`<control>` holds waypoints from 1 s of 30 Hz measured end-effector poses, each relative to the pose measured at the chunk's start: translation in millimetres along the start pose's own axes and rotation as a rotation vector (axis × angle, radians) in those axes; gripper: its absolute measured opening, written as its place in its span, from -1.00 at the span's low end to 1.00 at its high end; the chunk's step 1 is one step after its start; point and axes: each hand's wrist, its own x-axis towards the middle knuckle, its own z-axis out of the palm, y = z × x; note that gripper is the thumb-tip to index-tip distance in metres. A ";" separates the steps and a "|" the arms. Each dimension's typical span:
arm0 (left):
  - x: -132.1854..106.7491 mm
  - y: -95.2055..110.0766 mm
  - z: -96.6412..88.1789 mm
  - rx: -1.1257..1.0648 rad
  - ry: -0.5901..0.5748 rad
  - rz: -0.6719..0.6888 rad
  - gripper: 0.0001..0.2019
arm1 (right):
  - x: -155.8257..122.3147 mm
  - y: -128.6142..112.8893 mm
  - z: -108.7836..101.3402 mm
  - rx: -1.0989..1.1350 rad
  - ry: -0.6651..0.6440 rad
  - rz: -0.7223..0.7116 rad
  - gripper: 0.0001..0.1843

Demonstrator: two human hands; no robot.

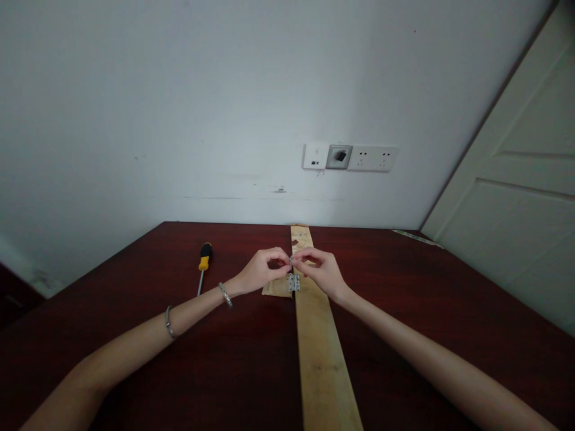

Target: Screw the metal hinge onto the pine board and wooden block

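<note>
A long pale wooden plank (323,353) lies on the dark red table (449,311), running away from me toward the wall. A small metal hinge (293,282) sits at the plank's left edge, next to a short wooden piece (276,288). My left hand (260,270) and my right hand (320,269) meet just above the hinge. Both pinch a tiny metal part (291,261) between their fingertips; it is too small to name. Two bracelets circle my left forearm.
A screwdriver (203,263) with a yellow and black handle lies on the table left of my hands. Wall sockets (350,157) sit on the white wall behind. A white door (516,191) stands at the right.
</note>
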 end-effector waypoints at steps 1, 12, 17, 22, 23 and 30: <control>-0.5 0.5 0.5 -0.002 -0.004 0.001 -0.92 | 0.1 -0.1 0.1 -0.012 -0.010 -0.003 -0.76; 0.4 6.6 -5.8 0.076 -0.006 0.037 -0.89 | 3.1 -4.1 1.3 -0.040 -0.050 0.017 -0.80; 2.6 -8.9 -13.4 0.184 -0.170 0.026 -0.77 | 4.2 10.0 -0.9 -0.048 0.011 0.053 -0.78; -4.7 -42.7 -9.6 0.408 -0.391 -0.065 -0.35 | 3.3 45.4 -7.5 -0.100 0.051 0.145 -0.78; -6.8 -47.7 -7.2 0.451 -0.425 -0.072 -0.32 | 2.8 51.2 -8.5 -0.107 0.037 0.152 -0.78; -14.0 -55.4 7.2 0.622 -0.466 -0.110 -0.31 | 0.5 60.5 -9.3 -0.120 -0.119 0.116 -0.84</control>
